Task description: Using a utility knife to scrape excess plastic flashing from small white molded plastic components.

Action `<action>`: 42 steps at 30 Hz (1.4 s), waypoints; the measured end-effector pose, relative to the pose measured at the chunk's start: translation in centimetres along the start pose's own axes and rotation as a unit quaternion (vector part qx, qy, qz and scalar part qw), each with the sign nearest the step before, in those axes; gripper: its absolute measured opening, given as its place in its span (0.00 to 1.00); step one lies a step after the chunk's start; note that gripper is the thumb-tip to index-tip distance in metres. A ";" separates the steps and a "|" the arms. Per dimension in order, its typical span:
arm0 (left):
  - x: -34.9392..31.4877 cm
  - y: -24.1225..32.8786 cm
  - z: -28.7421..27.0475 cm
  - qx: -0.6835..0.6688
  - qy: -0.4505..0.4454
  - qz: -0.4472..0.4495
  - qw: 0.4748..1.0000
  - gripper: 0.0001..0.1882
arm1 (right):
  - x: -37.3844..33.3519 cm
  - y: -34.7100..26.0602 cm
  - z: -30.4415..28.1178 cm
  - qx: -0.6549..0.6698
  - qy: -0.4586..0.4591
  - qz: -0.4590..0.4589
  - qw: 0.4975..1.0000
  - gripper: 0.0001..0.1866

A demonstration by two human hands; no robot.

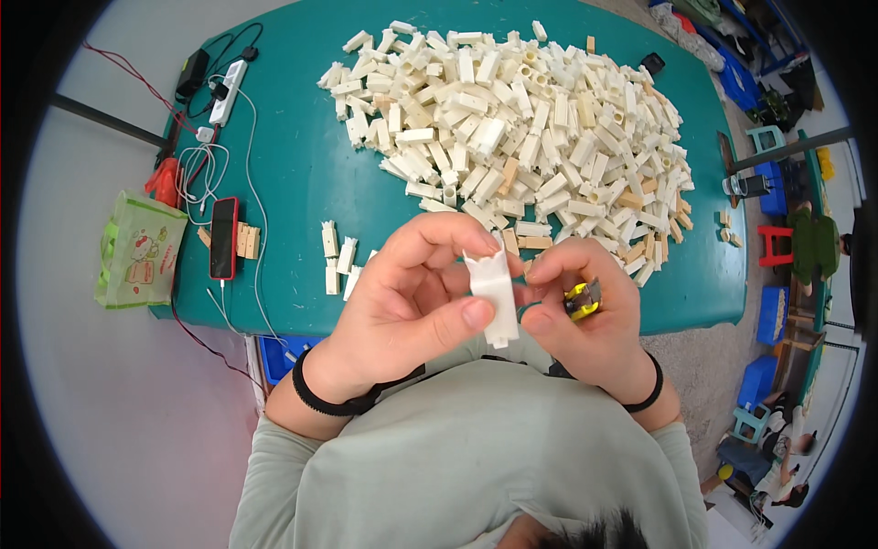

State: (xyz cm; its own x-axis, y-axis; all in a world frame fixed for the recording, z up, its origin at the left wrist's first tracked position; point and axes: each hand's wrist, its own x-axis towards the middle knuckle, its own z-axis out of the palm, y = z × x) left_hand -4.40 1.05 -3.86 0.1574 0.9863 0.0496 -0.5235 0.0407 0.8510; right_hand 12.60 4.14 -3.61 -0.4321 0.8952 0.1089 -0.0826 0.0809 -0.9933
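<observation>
My left hand (393, 306) pinches a white rectangular plastic piece (494, 297) between thumb and fingers, above the table's near edge. The piece stands almost upright, its notched, uneven end at the top and a small tab at the bottom. Close to its right side, my right hand (608, 329) is closed around a small yellow-and-black tool (583, 300); most of the tool is hidden in the fingers, so its kind does not show. Beyond both hands lies a big heap of similar white and tan plastic pieces (512, 119). Several white pieces (346, 256) lie apart, left of my left hand.
The green-covered table (283, 137) carries a phone with a red edge (223, 238) at left, a white power strip (227, 93) and loose cables. A green bag (139, 252) is beside the table's left edge. Blue bins (773, 316), stools and people are at the far right.
</observation>
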 end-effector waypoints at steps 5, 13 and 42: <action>0.1 -0.1 -0.6 0.018 -0.028 0.031 0.999 0.17 | 0.0 -0.5 -0.6 -0.052 -0.036 0.013 0.998 0.17; 0.0 0.0 -0.6 0.002 -0.040 0.025 0.999 0.15 | -0.3 -0.8 -0.3 -0.013 -0.051 0.046 0.998 0.18; 0.6 1.9 -0.7 0.505 -0.002 0.314 0.804 0.20 | 0.4 -0.8 -1.0 -0.225 -0.081 -0.157 0.958 0.16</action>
State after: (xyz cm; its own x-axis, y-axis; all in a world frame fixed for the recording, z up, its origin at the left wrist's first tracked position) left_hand -5.92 1.85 -2.61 0.1304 0.7610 0.6355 0.4451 -0.6177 0.6483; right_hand 13.35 4.87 -2.81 -0.5865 0.7191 0.3727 0.1482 0.5477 -0.8235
